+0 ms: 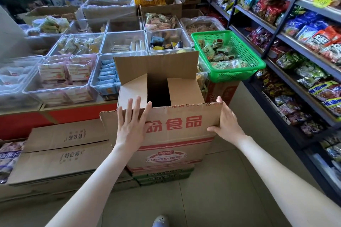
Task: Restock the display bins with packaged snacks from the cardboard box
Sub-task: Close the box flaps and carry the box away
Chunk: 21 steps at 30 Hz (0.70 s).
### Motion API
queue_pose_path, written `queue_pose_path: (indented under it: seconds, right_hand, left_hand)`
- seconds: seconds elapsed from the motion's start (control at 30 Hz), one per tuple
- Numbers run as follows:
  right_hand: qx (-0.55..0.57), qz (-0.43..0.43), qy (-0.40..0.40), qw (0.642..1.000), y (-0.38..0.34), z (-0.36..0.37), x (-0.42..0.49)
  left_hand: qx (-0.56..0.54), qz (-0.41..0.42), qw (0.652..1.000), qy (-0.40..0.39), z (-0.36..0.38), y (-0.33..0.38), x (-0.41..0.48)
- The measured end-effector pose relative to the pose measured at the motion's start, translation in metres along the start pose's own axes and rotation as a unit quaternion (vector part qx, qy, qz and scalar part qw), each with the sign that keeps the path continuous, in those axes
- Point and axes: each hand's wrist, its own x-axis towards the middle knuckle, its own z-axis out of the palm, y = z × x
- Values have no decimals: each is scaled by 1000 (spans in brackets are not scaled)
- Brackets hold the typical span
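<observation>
The cardboard box [166, 155] stands on a stack of flatter cartons [162, 177] against the near edge of the display table, just below the clear display bins [123, 39]. Both arms reach forward, hands well apart on the raised front flap [177, 121]. The left hand [132, 123] lies flat on its printed face, fingers straight and spread, tips at the top edge. The right hand [226, 123] clasps the flap's right edge — thumb on the front, fingers curled behind. The inner flaps are partly folded in, leaving a dark gap.

Contents of cardboard box [177, 134] hidden
</observation>
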Motion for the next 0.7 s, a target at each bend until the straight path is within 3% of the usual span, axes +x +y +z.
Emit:
queue_pose_path:
  seconds: [0.1, 0.2, 0.33, 0.5, 0.57, 0.7]
  right_hand:
    - [49, -13, -18, 999, 7, 7, 7]
    - [124, 14, -103, 987, 17, 7, 15]
    - [44, -4, -263, 964, 22, 5, 19]
    - [-91, -7, -256, 962, 26, 14, 33]
    - [-80, 22, -230, 970, 33, 17, 40]
    - [-119, 15, -171, 978, 24, 11, 70]
  left_hand:
    - [2, 21, 1000, 5, 13, -7, 6]
    - [4, 41, 998, 44, 29, -12, 10]
    - [-23, 38, 998, 34, 49, -13, 23]
    - [-73, 56, 988, -123, 80, -17, 41]
    - [-84, 41, 981, -169, 90, -21, 46]
    - [-68, 16, 984, -161, 99, -36, 65]
